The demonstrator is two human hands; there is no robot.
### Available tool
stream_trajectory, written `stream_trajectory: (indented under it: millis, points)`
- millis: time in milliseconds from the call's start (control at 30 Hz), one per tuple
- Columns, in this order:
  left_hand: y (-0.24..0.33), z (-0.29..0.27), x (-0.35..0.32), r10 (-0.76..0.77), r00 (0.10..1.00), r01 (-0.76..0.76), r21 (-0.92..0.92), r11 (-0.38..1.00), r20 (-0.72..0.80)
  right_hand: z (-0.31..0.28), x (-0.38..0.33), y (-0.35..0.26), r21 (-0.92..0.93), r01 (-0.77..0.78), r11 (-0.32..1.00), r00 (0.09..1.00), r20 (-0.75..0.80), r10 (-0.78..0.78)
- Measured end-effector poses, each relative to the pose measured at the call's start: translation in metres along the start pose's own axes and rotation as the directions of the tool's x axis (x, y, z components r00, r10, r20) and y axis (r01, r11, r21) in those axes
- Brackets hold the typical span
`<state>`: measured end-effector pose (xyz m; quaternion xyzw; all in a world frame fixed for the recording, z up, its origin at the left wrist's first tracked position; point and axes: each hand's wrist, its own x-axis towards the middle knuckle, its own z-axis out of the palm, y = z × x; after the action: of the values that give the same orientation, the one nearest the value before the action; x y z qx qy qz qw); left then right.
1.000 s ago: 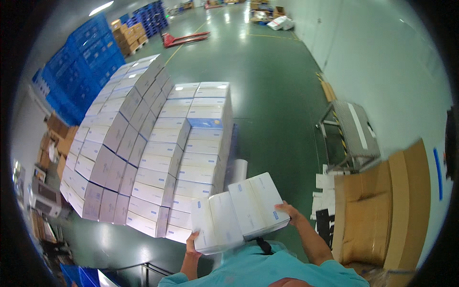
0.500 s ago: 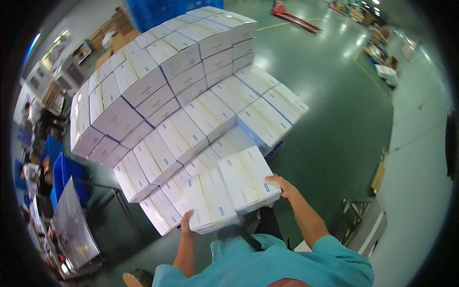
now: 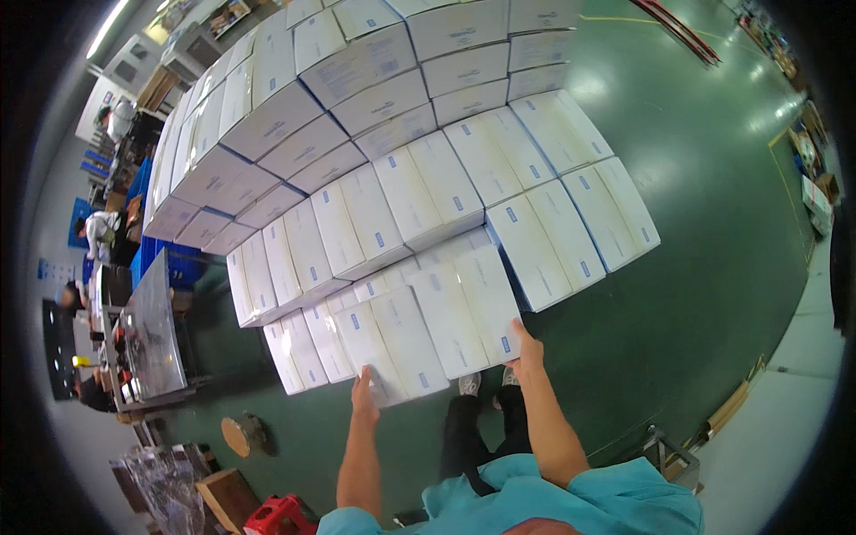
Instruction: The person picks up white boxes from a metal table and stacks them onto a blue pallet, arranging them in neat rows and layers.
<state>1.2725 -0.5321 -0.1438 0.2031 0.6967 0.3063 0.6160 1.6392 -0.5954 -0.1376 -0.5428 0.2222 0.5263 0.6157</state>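
Observation:
Two white cartons sit side by side between my hands, pressed together. My left hand (image 3: 364, 392) is closed against the outer side of the left carton (image 3: 392, 343), thumb near its top. My right hand (image 3: 528, 346) grips the near outer corner of the right carton (image 3: 468, 308). Both cartons lie at the near edge of a stepped stack, over or against its lower layer; whether they rest on it I cannot tell. Behind them runs a higher row of matching cartons (image 3: 357, 209), and beyond that a taller block of cartons (image 3: 312, 143). Their undersides are hidden.
A carton (image 3: 544, 241) at the stack's right borders the held pair. To the left stand a metal table (image 3: 156, 321), blue bins (image 3: 183, 267) and people at work. A round stool (image 3: 245, 435) and red stool (image 3: 276, 515) are lower left. Pallet-jack forks (image 3: 682, 36) lie far right.
The two held cartons have moved forward and in against the stack, beside the carton on the right. My arms reach farther out. The view has shifted, bringing the stools in at lower left.

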Motion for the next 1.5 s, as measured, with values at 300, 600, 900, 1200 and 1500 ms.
stream_trajectory:
  millis: [300, 600, 900, 1200, 1500]
  points:
    - [0.017, 0.028, 0.019, 0.004, 0.998, 0.006, -0.143, 0.99, 0.068, 0.017, 0.0, -0.005, 0.026, 0.041, 0.999, 0.999, 0.007, -0.041]
    - [0.071, 0.057, 0.029, -0.025, 0.989, 0.049, -0.164, 0.985, 0.145, 0.043, 0.013, -0.008, -0.041, 0.047, 0.998, 0.999, -0.009, -0.047]
    - [0.07, 0.051, 0.019, 0.133, 0.97, -0.136, -0.001, 0.991, 0.205, 0.023, -0.005, 0.009, -0.068, -0.062, 0.996, 0.996, 0.055, 0.066]
    - [0.04, 0.061, -0.002, 0.356, 0.934, -0.354, 0.263, 0.897, 0.043, 0.066, -0.052, 0.021, -0.094, -0.154, 0.984, 0.957, 0.235, 0.172]
    - [0.039, 0.046, 0.013, 0.406, 0.913, -0.312, 0.704, 0.638, 0.038, -0.029, -0.035, -0.019, -0.706, 0.237, 0.667, 0.874, 0.455, 0.171]
